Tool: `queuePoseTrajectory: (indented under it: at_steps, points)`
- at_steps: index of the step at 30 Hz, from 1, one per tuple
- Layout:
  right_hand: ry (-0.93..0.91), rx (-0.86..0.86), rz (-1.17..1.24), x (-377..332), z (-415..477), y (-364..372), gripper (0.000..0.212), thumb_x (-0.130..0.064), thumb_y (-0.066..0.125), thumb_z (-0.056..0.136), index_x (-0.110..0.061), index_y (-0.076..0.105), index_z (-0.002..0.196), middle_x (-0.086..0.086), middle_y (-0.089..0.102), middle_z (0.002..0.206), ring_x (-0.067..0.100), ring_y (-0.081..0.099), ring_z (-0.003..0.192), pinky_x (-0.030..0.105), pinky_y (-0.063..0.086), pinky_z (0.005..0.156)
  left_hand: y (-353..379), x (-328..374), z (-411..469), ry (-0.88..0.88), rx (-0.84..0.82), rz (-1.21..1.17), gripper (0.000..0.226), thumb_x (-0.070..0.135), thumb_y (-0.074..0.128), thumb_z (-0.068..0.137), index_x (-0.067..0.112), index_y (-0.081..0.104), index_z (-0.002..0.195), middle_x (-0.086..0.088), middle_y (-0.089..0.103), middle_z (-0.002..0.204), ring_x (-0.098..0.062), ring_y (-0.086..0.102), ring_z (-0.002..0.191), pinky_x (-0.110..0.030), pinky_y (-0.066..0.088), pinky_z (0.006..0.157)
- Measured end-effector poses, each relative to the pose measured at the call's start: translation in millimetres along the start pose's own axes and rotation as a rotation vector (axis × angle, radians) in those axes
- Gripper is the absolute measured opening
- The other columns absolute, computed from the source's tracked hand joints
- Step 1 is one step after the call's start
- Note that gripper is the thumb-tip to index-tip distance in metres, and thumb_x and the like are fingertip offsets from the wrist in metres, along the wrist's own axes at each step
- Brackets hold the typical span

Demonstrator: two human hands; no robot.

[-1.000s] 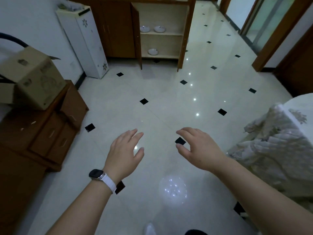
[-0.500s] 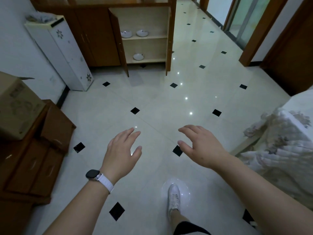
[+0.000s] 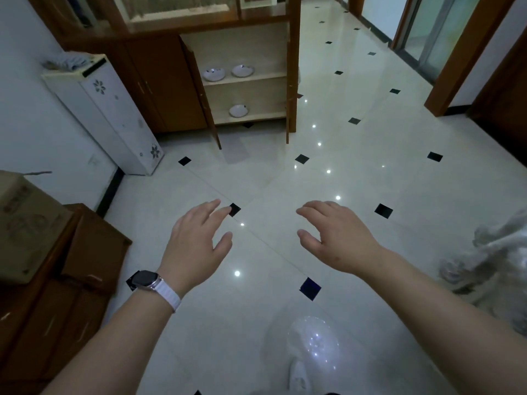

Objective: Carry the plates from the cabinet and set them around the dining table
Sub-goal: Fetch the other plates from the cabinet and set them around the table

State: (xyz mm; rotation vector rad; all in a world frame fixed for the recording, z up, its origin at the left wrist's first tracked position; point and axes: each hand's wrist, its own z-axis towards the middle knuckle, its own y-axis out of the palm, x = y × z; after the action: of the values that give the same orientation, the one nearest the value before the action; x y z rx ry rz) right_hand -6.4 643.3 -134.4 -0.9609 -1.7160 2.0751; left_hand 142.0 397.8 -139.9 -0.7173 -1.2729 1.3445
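An open wooden cabinet (image 3: 292, 81) stands ahead at the far side of the tiled floor. Its upper shelf holds two white plates, the left plate (image 3: 214, 74) and the right plate (image 3: 242, 70). A third plate (image 3: 238, 110) lies on the lower shelf. My left hand (image 3: 196, 246), with a watch on its wrist, and my right hand (image 3: 338, 238) are stretched out in front of me over the floor, fingers relaxed, holding nothing. Both hands are well short of the cabinet.
A white narrow cabinet (image 3: 114, 115) stands against the left wall. A brown drawer unit (image 3: 71, 280) with a cardboard box (image 3: 25, 223) on top is at my left. The cloth-covered dining table edge (image 3: 496, 258) is at my right. My white shoe (image 3: 299, 377) shows below.
I have walked closer to the cabinet, which now looms larger. The drawer unit and the table edge have slid back past me. Both hands stay out in front, empty.
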Motion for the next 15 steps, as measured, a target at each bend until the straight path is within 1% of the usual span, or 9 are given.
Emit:
queuePoseTrajectory:
  at_steps: [8, 15]
  points:
    - [-0.009, 0.033, -0.018, 26, 65, -13, 0.054, -0.051, 0.036, 0.089, -0.019, 0.058, 0.127, -0.002, 0.06, 0.128, 0.023, 0.055, 0.114, 0.039, 0.045, 0.094, 10, -12, 67, 0.011, 0.005, 0.009, 0.048, 0.041, 0.049, 0.088, 0.022, 0.055, 0.132, -0.002, 0.052, 0.139, -0.024, 0.046, 0.128, -0.044, 0.039, 0.104]
    - [0.035, -0.008, -0.035, 36, 131, 1, 0.057, -0.053, 0.034, 0.089, -0.019, 0.057, 0.128, -0.002, 0.059, 0.13, 0.023, 0.054, 0.117, 0.04, 0.045, 0.097, 31, -50, 133, 0.04, -0.011, -0.017, 0.05, 0.043, 0.046, 0.088, 0.021, 0.054, 0.133, -0.004, 0.053, 0.138, -0.025, 0.047, 0.127, -0.044, 0.039, 0.103]
